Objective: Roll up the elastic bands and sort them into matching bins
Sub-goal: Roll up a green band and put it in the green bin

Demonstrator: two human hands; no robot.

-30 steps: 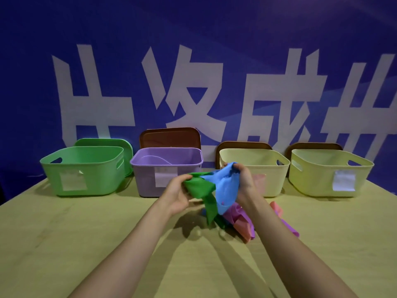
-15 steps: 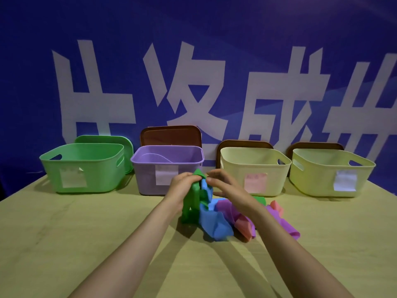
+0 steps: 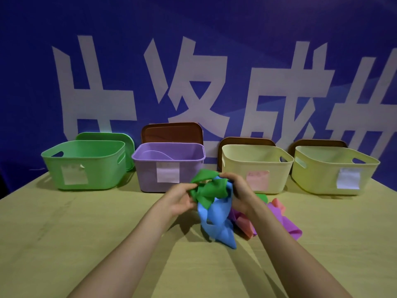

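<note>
Green band (image 3: pixel 207 189) held by left hand (image 3: pixel 179 200) and right hand (image 3: pixel 240 190); labels (image 3: pixel 167 175) illegible.

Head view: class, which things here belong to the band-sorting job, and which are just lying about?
In the job: green band, blue band, purple band, pink band, green bin, purple bin, cream bin, yellow-green bin.

Lying about: green lid, brown lids behind the bins, blue banner.

Matt plastic bins (image 3: pixel 86 166) – smooth, stretchy rubbery bands (image 3: pixel 217 220) – pale wood-grain table (image 3: pixel 64 244)
</note>
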